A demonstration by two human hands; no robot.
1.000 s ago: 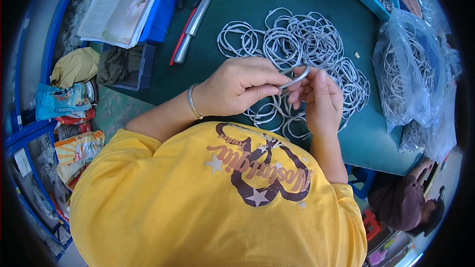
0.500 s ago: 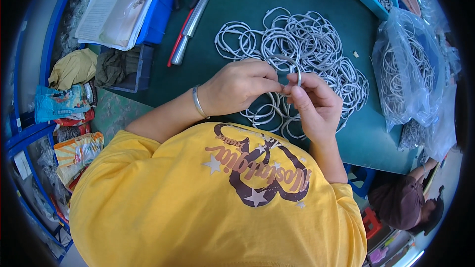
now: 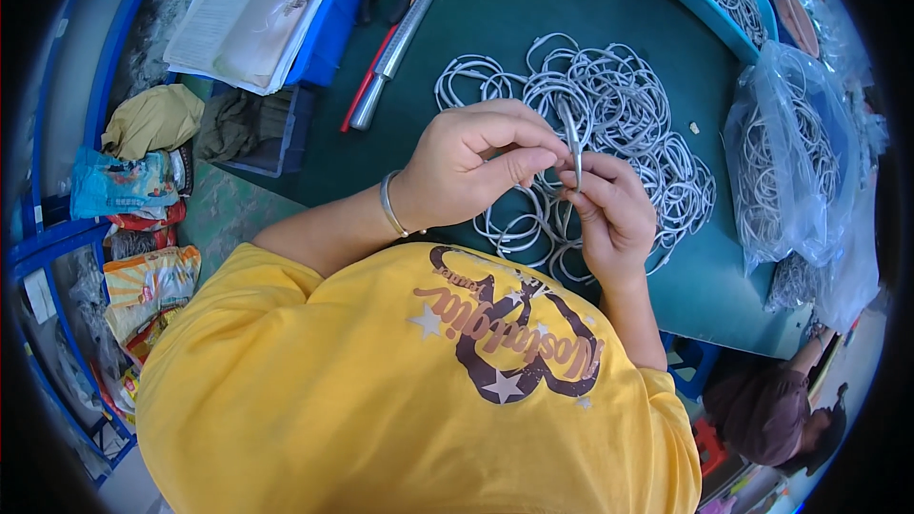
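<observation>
Both hands met over the near edge of the coil pile (image 3: 609, 124) on the green table (image 3: 476, 29). The left hand (image 3: 471, 167) was pinched narrow, thumb and forefinger closed on a thin white cable (image 3: 574, 138); the right hand (image 3: 614, 209) gripped the same cable just beside it, fingers curled shut. The cable looked light, limp and smooth, likely to spring loose, so it was best held close to the bend between fingertips.

Glossy white plastic-looking cable coils (image 3: 619, 124) on a matt green tabletop (image 3: 495, 19).
</observation>
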